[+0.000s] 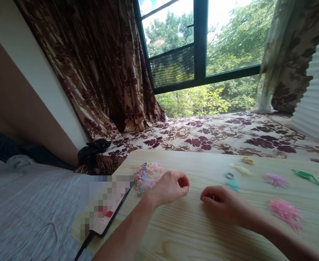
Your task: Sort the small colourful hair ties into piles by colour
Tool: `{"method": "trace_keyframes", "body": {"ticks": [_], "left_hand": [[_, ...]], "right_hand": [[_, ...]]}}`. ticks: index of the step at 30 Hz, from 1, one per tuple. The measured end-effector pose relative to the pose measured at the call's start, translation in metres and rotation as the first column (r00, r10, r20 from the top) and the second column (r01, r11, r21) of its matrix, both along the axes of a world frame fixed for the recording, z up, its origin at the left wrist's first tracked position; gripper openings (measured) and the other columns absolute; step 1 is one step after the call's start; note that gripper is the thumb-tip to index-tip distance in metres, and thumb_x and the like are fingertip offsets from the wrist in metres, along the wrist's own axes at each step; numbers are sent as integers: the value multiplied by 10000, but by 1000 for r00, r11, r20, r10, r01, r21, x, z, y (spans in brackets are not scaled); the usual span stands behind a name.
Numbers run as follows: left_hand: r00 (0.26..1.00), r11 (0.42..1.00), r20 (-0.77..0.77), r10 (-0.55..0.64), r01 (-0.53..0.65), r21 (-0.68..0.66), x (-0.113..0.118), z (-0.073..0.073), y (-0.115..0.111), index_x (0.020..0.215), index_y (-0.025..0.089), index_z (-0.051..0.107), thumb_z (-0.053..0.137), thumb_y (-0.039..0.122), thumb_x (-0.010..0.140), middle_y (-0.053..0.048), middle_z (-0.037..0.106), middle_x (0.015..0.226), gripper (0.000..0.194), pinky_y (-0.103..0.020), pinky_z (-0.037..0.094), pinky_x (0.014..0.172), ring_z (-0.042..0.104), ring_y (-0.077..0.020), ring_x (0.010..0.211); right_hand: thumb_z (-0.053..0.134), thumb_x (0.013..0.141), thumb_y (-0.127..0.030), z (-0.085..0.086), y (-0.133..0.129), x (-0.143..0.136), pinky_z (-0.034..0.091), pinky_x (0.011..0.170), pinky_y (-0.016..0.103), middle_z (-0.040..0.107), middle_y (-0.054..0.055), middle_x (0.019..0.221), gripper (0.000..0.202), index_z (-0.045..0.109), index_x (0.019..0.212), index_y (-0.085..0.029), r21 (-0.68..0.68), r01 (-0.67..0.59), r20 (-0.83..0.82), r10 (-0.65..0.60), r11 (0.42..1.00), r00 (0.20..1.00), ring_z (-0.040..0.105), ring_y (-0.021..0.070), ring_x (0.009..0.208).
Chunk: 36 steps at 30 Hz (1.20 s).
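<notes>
My left hand (172,186) is held over the wooden table (175,235), fingers curled into a pinch; whatever sits between the fingertips is too small to name. Just left of it, partly behind the wrist, is a pile of mixed coloured bands (145,175). My right hand (222,203) is lower right, its fingers curled together, with their contents hidden. Above it are a grey ring (229,175) and a small teal pile (232,185). To its right lie a pink pile (286,213) and a lilac pile (277,180).
Toward the table's far edge are a cream pile (241,169) and a yellow ring bundle (248,160). A green bundle (306,175) lies at right. A partly blurred device (107,214) with a black cable is at the left edge, beside a bed (26,210).
</notes>
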<state>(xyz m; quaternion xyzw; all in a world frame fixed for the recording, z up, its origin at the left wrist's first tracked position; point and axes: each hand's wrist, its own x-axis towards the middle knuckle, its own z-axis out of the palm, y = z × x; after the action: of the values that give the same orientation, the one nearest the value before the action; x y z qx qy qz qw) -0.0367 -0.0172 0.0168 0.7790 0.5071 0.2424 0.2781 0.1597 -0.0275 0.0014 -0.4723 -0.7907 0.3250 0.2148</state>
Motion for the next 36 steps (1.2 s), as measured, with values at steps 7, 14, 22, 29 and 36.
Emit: {"method": "trace_keyframes", "body": {"ticks": [7, 14, 22, 29, 36], "left_hand": [[998, 987, 49, 26, -33, 158, 14, -1, -6, 718, 172, 658, 546, 206, 715, -11, 684, 734, 117, -215, 449, 695, 608, -136, 738], [996, 981, 77, 41, -55, 186, 20, 0, -9, 706, 176, 653, 561, 209, 723, -23, 690, 742, 99, -231, 456, 713, 614, -149, 761], [989, 974, 120, 83, -106, 201, 24, -5, -9, 700, 174, 644, 554, 212, 725, -16, 687, 713, 101, -244, 446, 701, 608, -135, 693], [982, 974, 151, 115, -141, 179, 26, -6, -9, 703, 174, 642, 552, 204, 719, -5, 677, 699, 96, -230, 442, 662, 604, -125, 672], [973, 975, 195, 126, -158, 158, 29, -9, -10, 700, 170, 638, 557, 195, 707, -4, 671, 688, 85, -216, 447, 651, 602, -121, 663]], "right_hand": [[513, 736, -427, 2, -1, -10, 273, 400, 194, 465, -42, 482, 321, 675, 739, -150, -206, 88, -274, -143, 975, 951, 376, 84, 453], [545, 701, -489, 3, -4, -15, 271, 389, 192, 460, -45, 454, 357, 661, 679, -152, -240, 124, -273, -189, 963, 943, 369, 79, 437], [529, 686, -539, 0, -2, -14, 249, 384, 200, 418, -60, 430, 389, 604, 631, -161, -264, 124, -292, -202, 956, 935, 337, 70, 403], [539, 693, -489, 7, -4, -14, 264, 387, 190, 454, -54, 459, 345, 617, 688, -154, -277, 111, -297, -195, 955, 935, 365, 68, 417], [533, 700, -487, 5, -3, -15, 252, 386, 187, 438, -61, 447, 335, 561, 622, -162, -281, 129, -352, -227, 951, 908, 352, 63, 409]]}}
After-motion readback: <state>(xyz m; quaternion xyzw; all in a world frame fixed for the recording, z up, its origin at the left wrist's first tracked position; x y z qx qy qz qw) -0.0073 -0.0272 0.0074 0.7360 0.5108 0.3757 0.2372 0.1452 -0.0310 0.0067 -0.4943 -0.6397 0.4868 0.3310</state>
